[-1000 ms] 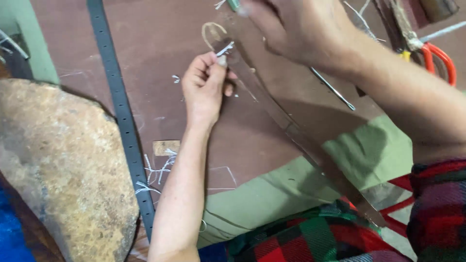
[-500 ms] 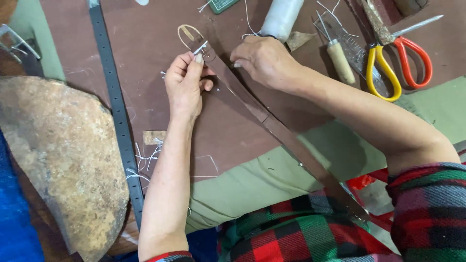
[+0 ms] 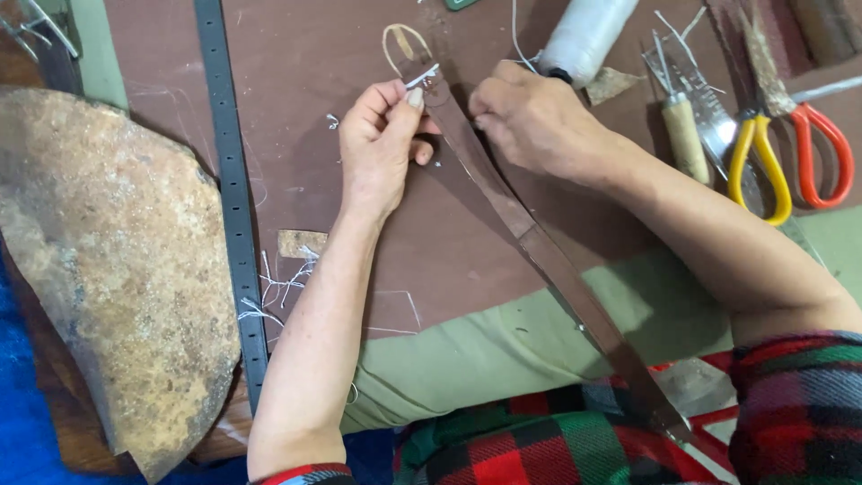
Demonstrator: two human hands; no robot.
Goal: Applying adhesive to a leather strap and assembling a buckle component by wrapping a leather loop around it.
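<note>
While both hands worked near the 12 o'clock edge of the brown mat (image 3: 341,117), the left hand (image 3: 382,144) pinched a short white thread end (image 3: 420,76) between thumb and forefinger, its other fingers curled. At 3 o'clock of it, the right hand (image 3: 534,121) rested with fingers bent onto the upper part of the leather strap (image 3: 503,202); whether they gripped the strap could not be told. That strap ran from a pale wire loop (image 3: 400,40) at 12 o'clock down toward 5 o'clock, ending over the plaid cloth (image 3: 539,449). A white thread spool (image 3: 588,36) lay at 1 o'clock of the right hand, with a wooden-handled awl (image 3: 684,135), yellow-handled scissors (image 3: 763,162) and red-handled scissors (image 3: 822,153) at 3 o'clock. A steel ruler (image 3: 229,189) and a rough stone (image 3: 108,269) lay at 9 o'clock.
</note>
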